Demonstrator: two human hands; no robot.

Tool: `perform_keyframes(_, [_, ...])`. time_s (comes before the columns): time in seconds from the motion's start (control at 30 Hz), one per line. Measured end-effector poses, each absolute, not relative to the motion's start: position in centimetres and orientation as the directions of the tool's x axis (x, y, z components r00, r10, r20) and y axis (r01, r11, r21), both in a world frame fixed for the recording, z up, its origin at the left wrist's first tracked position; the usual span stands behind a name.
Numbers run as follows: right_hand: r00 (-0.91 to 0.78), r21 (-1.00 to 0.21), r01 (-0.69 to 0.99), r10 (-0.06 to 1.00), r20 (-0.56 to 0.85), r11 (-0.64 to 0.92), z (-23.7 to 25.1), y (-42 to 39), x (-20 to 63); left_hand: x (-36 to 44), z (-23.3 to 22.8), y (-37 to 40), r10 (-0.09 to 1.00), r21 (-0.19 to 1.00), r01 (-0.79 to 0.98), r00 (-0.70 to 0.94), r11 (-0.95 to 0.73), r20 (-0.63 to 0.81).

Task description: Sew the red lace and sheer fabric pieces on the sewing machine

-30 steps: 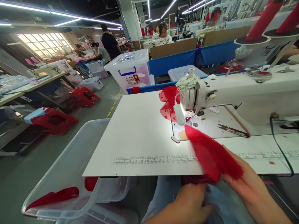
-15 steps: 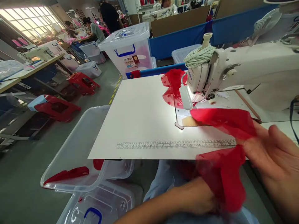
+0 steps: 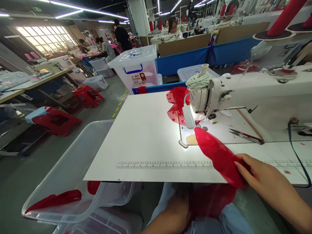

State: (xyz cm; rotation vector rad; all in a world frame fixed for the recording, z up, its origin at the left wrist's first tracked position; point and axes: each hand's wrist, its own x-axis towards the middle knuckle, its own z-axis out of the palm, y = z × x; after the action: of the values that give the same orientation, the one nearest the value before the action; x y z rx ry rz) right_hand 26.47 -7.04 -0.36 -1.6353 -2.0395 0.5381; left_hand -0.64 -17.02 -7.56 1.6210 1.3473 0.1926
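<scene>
My right hand (image 3: 259,175) pinches a strip of sheer red fabric (image 3: 216,152) between thumb and fingers, at the front edge of the sewing table (image 3: 146,139). From there the strip stretches up to the needle area of the white sewing machine (image 3: 231,91), and more of it drapes over my lap. My left hand (image 3: 179,203) is low over my lap beside the hanging red fabric; its fingers are hidden under the table edge. Behind the needle lies another bunch of red fabric (image 3: 179,97). Tweezers (image 3: 246,136) rest on the machine bed.
An open clear plastic bin (image 3: 65,169) with red pieces stands left of the table, above another clear bin (image 3: 97,224). A lidded bin (image 3: 136,68) is behind the table. Red stools (image 3: 89,96) stand on the floor at left. A ruler (image 3: 165,165) is printed along the front edge.
My right hand has turned from open-palmed to pinching the red strip, which now lies straighter toward the machine. My left hand has moved left and lower under the table edge. The view has tilted up.
</scene>
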Motion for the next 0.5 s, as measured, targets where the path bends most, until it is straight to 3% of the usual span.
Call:
perform_keyframes(0.07, [-0.149,-0.523,0.83,0.98,0.13,0.196,-0.4,-7.3,26.4,-0.2,-6.3,-16.7,0.765,0.645,0.764,0.406,0.016,-0.499])
perform_keyframes(0.1, [-0.127,-0.53,0.826,0.98,0.156,0.192,-0.2,-7.5,26.0,0.0,-4.9,-16.4,0.743,0.651,0.758,0.456,-0.036,-0.49])
perform_keyframes(0.2, [-0.067,-0.613,0.749,0.949,0.309,0.252,0.9,-8.0,24.2,0.5,0.0,-14.6,0.686,0.82,0.553,0.654,-0.146,-0.319])
perform_keyframes(0.3, [-0.083,-0.635,0.665,0.885,0.459,0.392,1.4,-8.3,22.2,1.1,3.1,-11.6,0.877,0.878,0.45,0.474,-0.162,-0.081])
perform_keyframes(0.4, [-0.122,-0.59,0.721,0.905,0.407,0.363,0.8,-8.1,21.4,2.0,3.1,-8.5,0.981,0.682,0.727,0.178,-0.079,-0.077])
perform_keyframes(0.5, [-0.11,-0.404,0.876,0.925,0.363,0.263,-0.1,-7.8,21.5,3.0,2.4,-6.8,0.994,0.404,0.915,0.041,0.005,-0.104])
